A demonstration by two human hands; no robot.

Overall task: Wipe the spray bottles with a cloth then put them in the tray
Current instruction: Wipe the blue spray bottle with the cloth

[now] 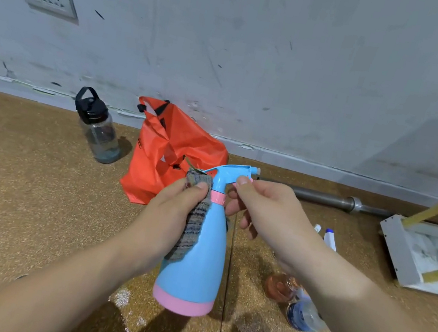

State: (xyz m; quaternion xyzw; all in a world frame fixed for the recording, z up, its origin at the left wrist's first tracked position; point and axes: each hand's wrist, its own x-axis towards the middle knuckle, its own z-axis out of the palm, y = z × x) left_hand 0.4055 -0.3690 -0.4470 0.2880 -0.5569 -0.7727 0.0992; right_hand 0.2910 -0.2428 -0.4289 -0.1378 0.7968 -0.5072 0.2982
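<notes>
A light-blue plastic spray bottle with a pink base and pink collar is held upright in the air above the brown speckled floor, between both hands. The left hand curls round the bottle's neck and shoulder, pressing a grey striped knitted cloth against it. The right hand pinches the sprayer head just below the nozzle with thumb and forefinger. Under the right forearm 2 more bottles lie on the floor, 1 orange-tinted and 1 clear with a blue label. A white tray with yellow bars sits tilted far right, well apart. A red plastic bag slumps by the wall.
</notes>
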